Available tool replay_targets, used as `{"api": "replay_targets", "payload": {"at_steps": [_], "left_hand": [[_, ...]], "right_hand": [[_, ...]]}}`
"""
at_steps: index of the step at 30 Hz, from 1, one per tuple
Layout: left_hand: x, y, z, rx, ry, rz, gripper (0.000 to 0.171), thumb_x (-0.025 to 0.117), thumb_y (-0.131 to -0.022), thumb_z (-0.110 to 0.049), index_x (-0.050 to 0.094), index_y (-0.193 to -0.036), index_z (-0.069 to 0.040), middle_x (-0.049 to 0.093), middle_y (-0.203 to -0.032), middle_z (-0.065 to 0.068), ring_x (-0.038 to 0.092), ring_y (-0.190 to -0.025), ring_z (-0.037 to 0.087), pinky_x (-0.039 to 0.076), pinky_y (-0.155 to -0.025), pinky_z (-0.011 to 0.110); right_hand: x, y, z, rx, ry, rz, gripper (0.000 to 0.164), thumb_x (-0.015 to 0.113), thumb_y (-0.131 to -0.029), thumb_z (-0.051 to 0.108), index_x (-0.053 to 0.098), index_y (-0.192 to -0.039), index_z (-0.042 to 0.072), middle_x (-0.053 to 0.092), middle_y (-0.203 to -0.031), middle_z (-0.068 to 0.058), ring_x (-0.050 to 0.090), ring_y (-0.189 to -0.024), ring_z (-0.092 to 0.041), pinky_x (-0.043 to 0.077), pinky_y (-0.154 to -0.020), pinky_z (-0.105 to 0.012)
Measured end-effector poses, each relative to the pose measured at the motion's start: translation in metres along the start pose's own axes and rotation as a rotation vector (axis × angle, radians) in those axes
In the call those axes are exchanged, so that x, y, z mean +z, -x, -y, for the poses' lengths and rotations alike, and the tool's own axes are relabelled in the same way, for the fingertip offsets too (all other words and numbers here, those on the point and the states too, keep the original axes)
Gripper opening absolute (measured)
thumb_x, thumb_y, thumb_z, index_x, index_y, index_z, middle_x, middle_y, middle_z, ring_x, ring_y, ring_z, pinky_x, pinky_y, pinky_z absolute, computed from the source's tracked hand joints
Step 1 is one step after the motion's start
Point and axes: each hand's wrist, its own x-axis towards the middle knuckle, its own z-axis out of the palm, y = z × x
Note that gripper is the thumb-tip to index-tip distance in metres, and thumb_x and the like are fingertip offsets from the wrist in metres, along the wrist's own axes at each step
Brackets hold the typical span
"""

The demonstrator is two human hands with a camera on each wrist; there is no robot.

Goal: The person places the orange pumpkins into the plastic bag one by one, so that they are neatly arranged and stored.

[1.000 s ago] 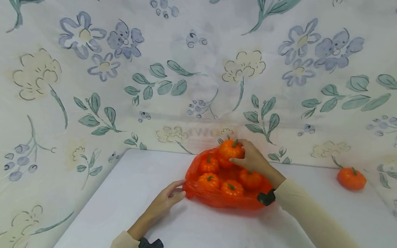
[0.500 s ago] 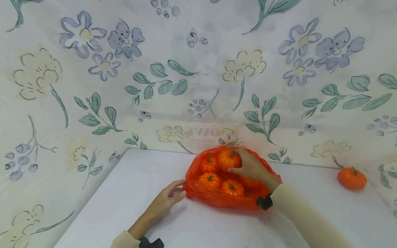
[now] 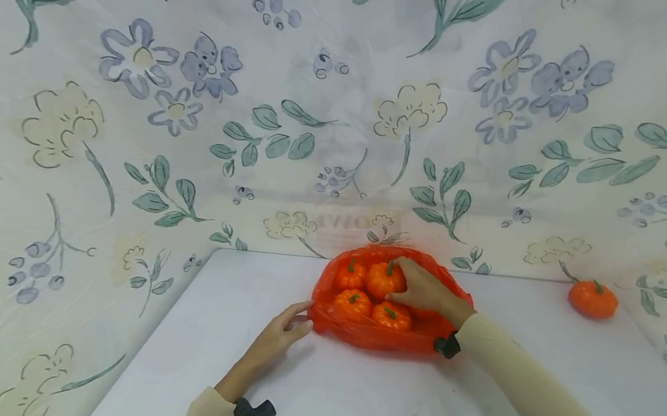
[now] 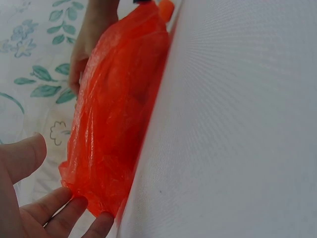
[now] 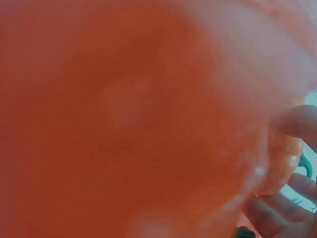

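An orange plastic bag (image 3: 357,334) lies on the white table with its mouth turned up, and several small orange pumpkins (image 3: 351,303) with green stems sit inside. My right hand (image 3: 422,287) reaches into the bag and grips one pumpkin (image 3: 385,280) at the back, next to the others. In the right wrist view, thumb and fingers lie around that pumpkin (image 5: 285,171), while blurred orange plastic covers most of the picture. At the bag's left end, my left hand (image 3: 274,337) has its fingers loosely extended. Its fingertips (image 4: 62,196) touch the plastic in the left wrist view.
A lone, flatter orange pumpkin (image 3: 592,300) stands at the table's far right. Behind the table (image 3: 387,401) hangs a floral sheet (image 3: 340,135), close to the back of the bag. Each wrist carries a black camera mount (image 3: 255,413).
My right hand has lowered its pumpkin from above the bag's back rim down among the other pumpkins. The left hand has stayed at the bag's left end.
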Motion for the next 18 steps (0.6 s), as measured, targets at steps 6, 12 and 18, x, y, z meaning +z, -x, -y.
{"api": "replay_targets", "payload": {"at_steps": [6, 12, 18], "left_hand": [[0.0006, 0.0015, -0.0008, -0.008, 0.02, 0.006, 0.052, 0.061, -0.098, -0.033, 0.049, -0.147, -0.02, 0.051, -0.15, 0.005, 0.052, -0.133, 0.03, 0.035, -0.115, 0.058], [0.0006, 0.0005, -0.0014, -0.007, 0.025, 0.006, 0.052, 0.061, -0.098, -0.033, 0.049, -0.147, -0.019, 0.051, -0.151, 0.005, 0.051, -0.134, 0.03, 0.034, -0.116, 0.058], [0.0, 0.0008, -0.0018, -0.006, 0.021, 0.009, 0.053, 0.061, -0.098, -0.033, 0.049, -0.147, -0.019, 0.051, -0.151, 0.006, 0.052, -0.133, 0.03, 0.038, -0.113, 0.059]], "right_hand": [[0.0014, 0.0011, 0.0003, 0.02, 0.011, 0.031, 0.064, 0.08, -0.085, 0.03, 0.046, -0.134, 0.008, 0.053, -0.135, -0.012, 0.052, -0.122, -0.028, 0.05, -0.105, -0.05], [0.0001, 0.0009, -0.0008, 0.038, 0.02, 0.072, 0.064, 0.079, -0.086, 0.031, 0.046, -0.137, 0.009, 0.055, -0.138, -0.011, 0.052, -0.125, -0.029, 0.049, -0.106, -0.05], [-0.001, -0.0003, -0.0023, 0.048, 0.019, 0.117, 0.061, 0.078, -0.087, 0.029, 0.048, -0.137, 0.009, 0.057, -0.134, -0.009, 0.052, -0.122, -0.026, 0.049, -0.107, -0.048]]}}
